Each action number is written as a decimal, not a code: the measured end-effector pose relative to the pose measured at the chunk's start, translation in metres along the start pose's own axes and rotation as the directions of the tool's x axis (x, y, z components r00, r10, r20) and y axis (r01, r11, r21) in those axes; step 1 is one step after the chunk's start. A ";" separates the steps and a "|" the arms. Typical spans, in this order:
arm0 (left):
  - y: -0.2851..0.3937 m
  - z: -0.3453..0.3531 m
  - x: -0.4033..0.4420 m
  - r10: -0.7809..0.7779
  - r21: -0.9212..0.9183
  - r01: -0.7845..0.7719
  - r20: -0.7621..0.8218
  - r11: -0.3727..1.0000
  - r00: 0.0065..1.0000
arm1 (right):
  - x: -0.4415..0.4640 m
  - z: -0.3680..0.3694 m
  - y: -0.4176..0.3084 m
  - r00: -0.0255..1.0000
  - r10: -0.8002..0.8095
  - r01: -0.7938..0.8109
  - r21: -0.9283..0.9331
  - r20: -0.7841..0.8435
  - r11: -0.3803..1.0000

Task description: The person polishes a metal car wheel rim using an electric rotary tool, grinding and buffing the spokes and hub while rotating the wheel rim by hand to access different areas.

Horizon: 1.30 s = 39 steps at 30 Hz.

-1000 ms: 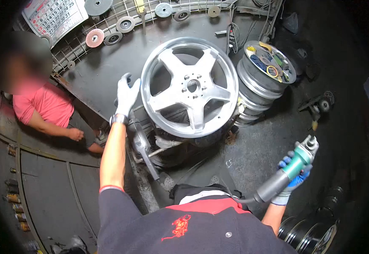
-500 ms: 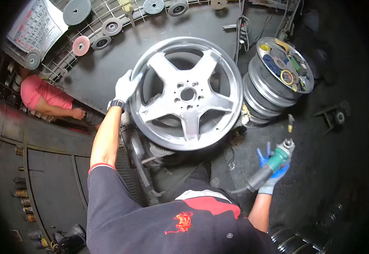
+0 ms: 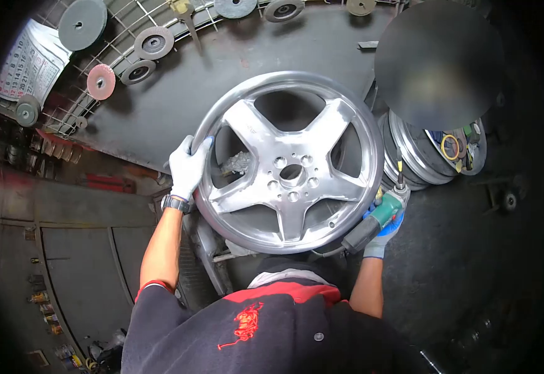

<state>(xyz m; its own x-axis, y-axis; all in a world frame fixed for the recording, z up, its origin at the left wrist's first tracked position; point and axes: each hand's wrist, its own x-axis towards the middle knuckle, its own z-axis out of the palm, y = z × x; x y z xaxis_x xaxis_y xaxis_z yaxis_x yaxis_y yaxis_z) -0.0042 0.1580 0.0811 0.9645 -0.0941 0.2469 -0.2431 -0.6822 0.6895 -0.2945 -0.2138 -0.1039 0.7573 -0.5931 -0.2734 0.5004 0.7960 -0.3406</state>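
Note:
A shiny five-spoke metal wheel rim (image 3: 292,229) fills the middle, face up and somewhat tilted. My left hand (image 3: 188,167), in a pale glove, grips the rim's left edge, thumb and fingers around the lip. At the lower right edge, my right hand (image 3: 389,229), in a blue and grey glove, holds a green and grey power tool (image 3: 384,213) with a small head pointing up. The tool lies close beside the rim; whether they touch is unclear. Part of the right hand's fingers is hidden behind the tool and rim.
Grinding discs (image 3: 154,42) hang on a wire rack along the back, beside a calendar (image 3: 32,62). Stacked rims (image 3: 417,153) stand at the right, with tape and small items on top. A blurred round patch covers the area above them. Cans (image 3: 52,318) line the lower left.
The view has shifted. My left hand has gone from open beside the rim to gripping its edge. My right hand has brought the tool up to the rim's right side. The person in pink is out of sight.

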 end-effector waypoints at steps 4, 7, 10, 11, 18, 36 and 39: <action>0.006 -0.002 -0.002 0.007 -0.062 -0.008 -0.012 0.998 1.000 | -0.002 0.006 0.003 1.000 -0.008 0.010 -0.063 0.030 0.998; 0.009 -0.004 -0.002 -0.038 -0.008 0.038 0.000 0.999 0.999 | -0.003 0.013 0.003 0.999 -0.025 0.024 -0.029 -0.031 0.999; 0.016 -0.007 -0.005 -0.026 -0.030 0.026 -0.013 0.999 1.000 | 0.001 0.007 -0.001 0.998 0.016 -0.013 -0.050 0.055 0.999; 0.014 -0.007 -0.004 -0.029 -0.034 0.029 -0.002 0.999 1.000 | 0.002 0.007 -0.004 0.992 0.029 -0.022 -0.057 0.123 0.998; -0.013 -0.007 -0.038 -0.035 -0.083 0.027 -0.097 0.996 0.995 | 0.020 0.049 -0.008 0.963 -0.238 0.263 -0.261 0.124 0.929; -0.034 0.023 -0.192 -0.302 -0.071 0.296 -0.344 0.953 0.889 | -0.084 0.092 -0.053 0.929 0.136 -0.047 -0.254 0.345 0.966; 0.009 0.029 -0.232 -0.030 -0.055 0.010 -0.385 0.998 0.923 | -0.146 0.055 -0.043 0.964 0.107 -0.046 -0.245 0.244 0.968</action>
<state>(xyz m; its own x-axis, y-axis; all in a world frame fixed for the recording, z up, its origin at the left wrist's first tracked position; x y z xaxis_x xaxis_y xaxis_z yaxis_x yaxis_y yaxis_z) -0.2273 0.1529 0.0103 0.8573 0.2128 0.4687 -0.2388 -0.6421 0.7285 -0.4036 -0.1548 0.0000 0.8861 -0.4566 -0.0802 0.3472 0.7683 -0.5378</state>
